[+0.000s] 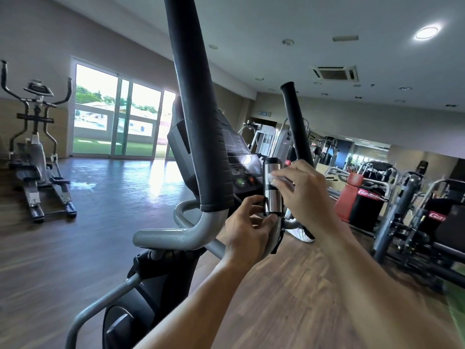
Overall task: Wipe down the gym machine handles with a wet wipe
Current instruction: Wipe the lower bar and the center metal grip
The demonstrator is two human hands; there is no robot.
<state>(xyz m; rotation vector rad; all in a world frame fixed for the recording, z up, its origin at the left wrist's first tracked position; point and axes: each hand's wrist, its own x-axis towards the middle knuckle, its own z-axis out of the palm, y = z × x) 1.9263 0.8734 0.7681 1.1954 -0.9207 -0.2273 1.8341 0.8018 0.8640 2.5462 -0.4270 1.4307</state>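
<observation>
R hand (299, 190) pinched wet wipe (273, 178) on chrome sensor grip (271, 190) | L hand (247, 226) held its base | shld wrap wipe fully, stroke top-down

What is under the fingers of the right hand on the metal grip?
A white wet wipe shows, pressed on the metal grip. The right hand hides most of it.

A second elliptical (37, 147) stands near glass doors (118, 112).
</observation>
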